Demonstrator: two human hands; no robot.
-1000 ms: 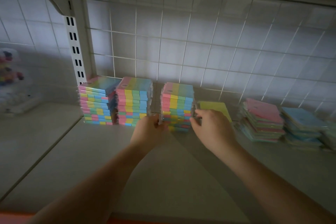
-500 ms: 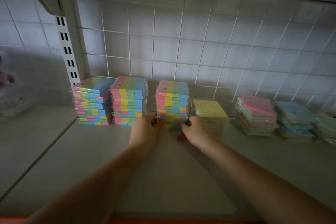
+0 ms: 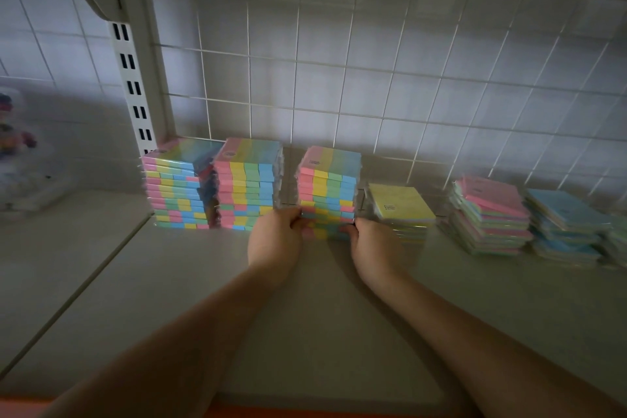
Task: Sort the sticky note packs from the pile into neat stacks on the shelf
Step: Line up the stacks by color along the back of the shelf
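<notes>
Both hands slid lower on the third stack [image 3: 328,192]: left hand [image 3: 275,237] and right hand [image 3: 372,241] pinch its bottom packs, apparently. It stands mid-shelf [image 3: 325,309] near the back edge, between striped stack [image 3: 249,183] and yellow pack [image 3: 400,202].

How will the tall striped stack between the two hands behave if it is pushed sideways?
The striped stack is tall and narrow, made of many separate packs, so it would probably lean or shear rather than slide whole. The packs look wrapped in shiny film, so layers may slip. The left hand and right hand grip only its base, leaving the top likely free.
</notes>
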